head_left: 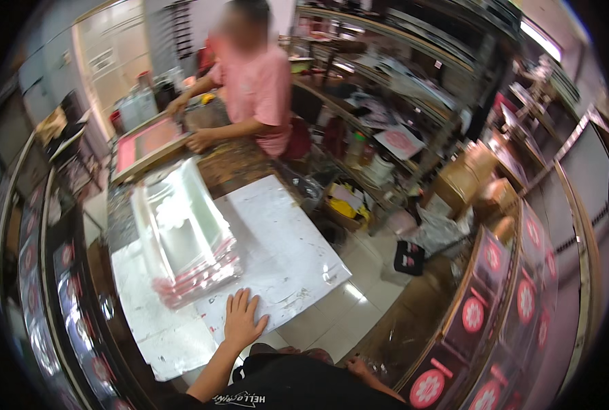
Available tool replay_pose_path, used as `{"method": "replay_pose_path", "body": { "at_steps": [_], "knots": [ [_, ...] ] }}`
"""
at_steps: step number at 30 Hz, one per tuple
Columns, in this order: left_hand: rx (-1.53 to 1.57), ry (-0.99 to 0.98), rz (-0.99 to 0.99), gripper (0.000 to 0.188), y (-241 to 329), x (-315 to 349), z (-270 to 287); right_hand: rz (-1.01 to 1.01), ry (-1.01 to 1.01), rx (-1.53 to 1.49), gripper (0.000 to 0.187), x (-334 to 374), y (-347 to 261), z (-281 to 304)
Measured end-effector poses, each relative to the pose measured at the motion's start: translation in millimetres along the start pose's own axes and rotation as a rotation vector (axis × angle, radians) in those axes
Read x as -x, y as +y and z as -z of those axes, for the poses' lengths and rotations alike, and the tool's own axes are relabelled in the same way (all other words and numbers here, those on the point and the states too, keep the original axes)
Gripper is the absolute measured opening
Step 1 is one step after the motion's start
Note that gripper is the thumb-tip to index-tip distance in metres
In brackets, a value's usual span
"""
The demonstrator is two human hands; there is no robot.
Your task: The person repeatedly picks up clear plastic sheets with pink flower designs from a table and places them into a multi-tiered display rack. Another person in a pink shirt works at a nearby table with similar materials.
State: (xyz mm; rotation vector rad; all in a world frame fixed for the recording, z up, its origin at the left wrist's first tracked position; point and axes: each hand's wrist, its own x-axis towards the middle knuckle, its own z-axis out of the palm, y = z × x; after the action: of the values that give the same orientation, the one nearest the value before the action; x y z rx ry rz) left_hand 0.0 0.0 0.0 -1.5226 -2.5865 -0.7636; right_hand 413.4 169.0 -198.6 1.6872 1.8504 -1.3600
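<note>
My left hand [244, 320] lies palm down with fingers spread on the near edge of a white board [277, 239] on the table. Just beyond its fingertips is a stack of clear, shiny plastic sheets or bags [188, 225] with pinkish near edges. That stack looks slightly blurred. Low at the right, beside my dark shirt, hangs my right hand [361, 369]; it is small and dim, its fingers cannot be made out, and no held thing shows. It is apart from the table.
Across the table a person in a pink shirt [260, 89] has both hands at a framed screen [150, 143]. Racks of printed dark sheets stand at my right [472, 314] and left [79, 321]. Shelves [386, 75], cardboard boxes [465, 174] and a small black item [409, 257] are at the right.
</note>
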Motion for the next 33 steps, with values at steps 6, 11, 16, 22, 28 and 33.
{"method": "replay_pose_path", "body": {
  "at_steps": [6, 11, 16, 22, 28, 33],
  "knots": [
    [-0.024, 0.003, -0.013, 0.058, -11.2, -4.4, 24.5, 0.095, 0.032, 0.18, 0.037, -26.8, 3.8, -18.8],
    [-0.001, 0.034, 0.001, 0.057, -10.5, -2.1, 27.3, 0.087, 0.04, 0.021, 0.043, -24.8, -9.8, -11.2],
    [0.021, 0.044, 0.007, 0.057, -9.1, -2.0, 28.8, 0.076, 0.051, 0.085, 0.038, -13.2, -28.0, -5.5],
    [-0.01, 0.037, 0.001, 0.057, -10.0, -1.4, 30.1, 0.017, 0.018, 0.022, 0.038, 17.3, -66.0, 2.7],
    [-0.013, 0.026, 0.0, 0.057, -10.2, -3.6, 30.1, 0.18, 0.029, 0.022, 0.036, 0.9, -38.8, -3.9],
    [-0.007, 0.018, 0.004, 0.058, -10.5, -2.6, 30.0, 0.155, -0.068, 0.061, 0.04, -16.4, -13.2, -12.4]
  ]
}}
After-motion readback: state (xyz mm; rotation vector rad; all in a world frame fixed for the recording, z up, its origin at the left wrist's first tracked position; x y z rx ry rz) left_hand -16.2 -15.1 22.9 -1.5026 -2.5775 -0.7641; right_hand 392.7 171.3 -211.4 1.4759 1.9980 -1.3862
